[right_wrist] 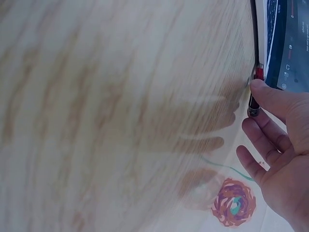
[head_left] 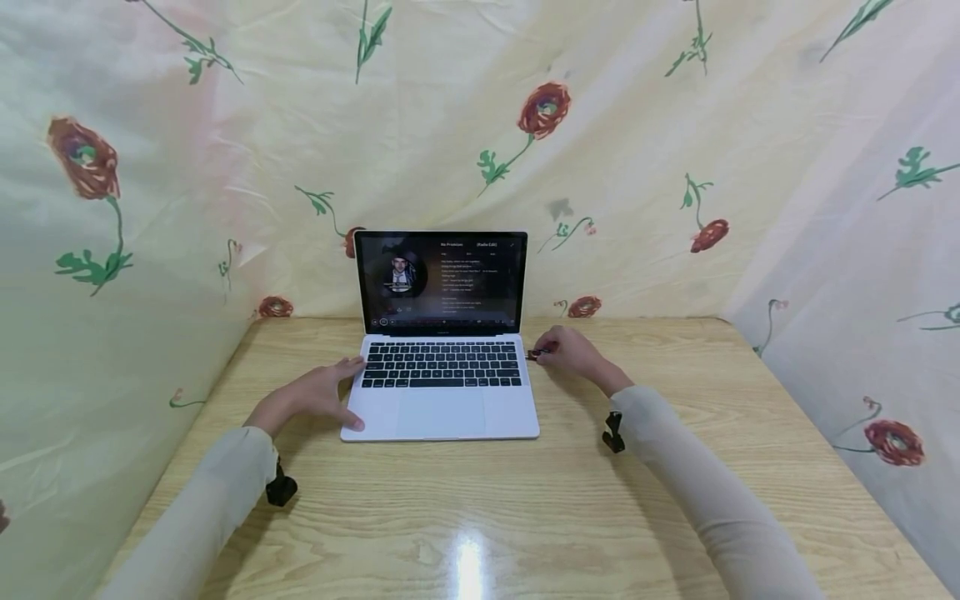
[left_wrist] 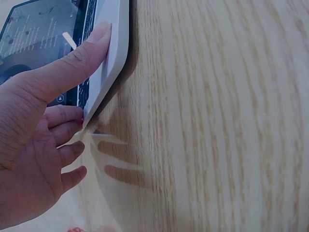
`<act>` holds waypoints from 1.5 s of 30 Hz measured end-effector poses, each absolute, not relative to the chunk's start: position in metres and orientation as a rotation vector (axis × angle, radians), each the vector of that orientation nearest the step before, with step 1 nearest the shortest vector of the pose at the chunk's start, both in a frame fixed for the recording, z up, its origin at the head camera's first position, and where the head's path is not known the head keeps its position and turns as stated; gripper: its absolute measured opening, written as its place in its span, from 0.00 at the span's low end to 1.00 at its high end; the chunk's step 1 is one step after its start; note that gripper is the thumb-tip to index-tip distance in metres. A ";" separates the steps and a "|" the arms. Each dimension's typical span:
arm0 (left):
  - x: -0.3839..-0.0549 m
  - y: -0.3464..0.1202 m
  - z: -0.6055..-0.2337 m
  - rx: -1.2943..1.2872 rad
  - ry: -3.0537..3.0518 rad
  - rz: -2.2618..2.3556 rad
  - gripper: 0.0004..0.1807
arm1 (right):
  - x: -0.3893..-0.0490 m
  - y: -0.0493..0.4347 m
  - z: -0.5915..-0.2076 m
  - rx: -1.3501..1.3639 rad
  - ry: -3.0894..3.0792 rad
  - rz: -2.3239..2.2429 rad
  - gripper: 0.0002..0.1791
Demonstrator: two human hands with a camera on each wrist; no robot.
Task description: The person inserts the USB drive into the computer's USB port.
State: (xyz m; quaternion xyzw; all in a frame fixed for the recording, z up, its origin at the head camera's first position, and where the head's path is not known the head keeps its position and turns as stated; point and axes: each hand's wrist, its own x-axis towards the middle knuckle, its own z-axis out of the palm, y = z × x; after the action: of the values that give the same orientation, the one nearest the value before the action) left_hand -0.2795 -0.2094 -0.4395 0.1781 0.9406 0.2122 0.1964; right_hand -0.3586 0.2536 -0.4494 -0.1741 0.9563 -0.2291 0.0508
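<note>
An open silver laptop [head_left: 441, 408] stands mid-table, its dark screen [head_left: 441, 279] showing a music player. My left hand [head_left: 330, 390] rests on the laptop's left edge with relaxed fingers. In the left wrist view its thumb [left_wrist: 91, 46] presses the silver rim [left_wrist: 116, 48]. My right hand [head_left: 564, 350] is at the laptop's right side. It pinches a small red-and-black stick [head_left: 540, 353] whose tip meets the laptop's side. In the right wrist view the stick [right_wrist: 255, 99] lies along the laptop's edge [right_wrist: 260, 34] under one fingertip of my right hand [right_wrist: 270, 125], the other fingers spread.
The light wooden table [head_left: 480, 508] is walled at the back and on both sides by a pale cloth printed with red flowers [head_left: 675, 167]. Black wrist straps [head_left: 281, 487] [head_left: 613, 433] sit on both sleeves.
</note>
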 end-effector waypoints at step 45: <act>-0.282 -0.211 -0.444 0.498 2.627 0.625 0.68 | -0.361 0.250 -0.453 -0.553 2.887 -0.760 0.09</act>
State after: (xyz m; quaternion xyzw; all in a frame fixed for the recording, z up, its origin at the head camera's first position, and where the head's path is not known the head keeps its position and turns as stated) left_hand -0.2825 -0.2114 -0.4438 0.1779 0.9380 0.2232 0.1966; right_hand -0.3606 0.2501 -0.4531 -0.1818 0.9495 -0.2501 0.0525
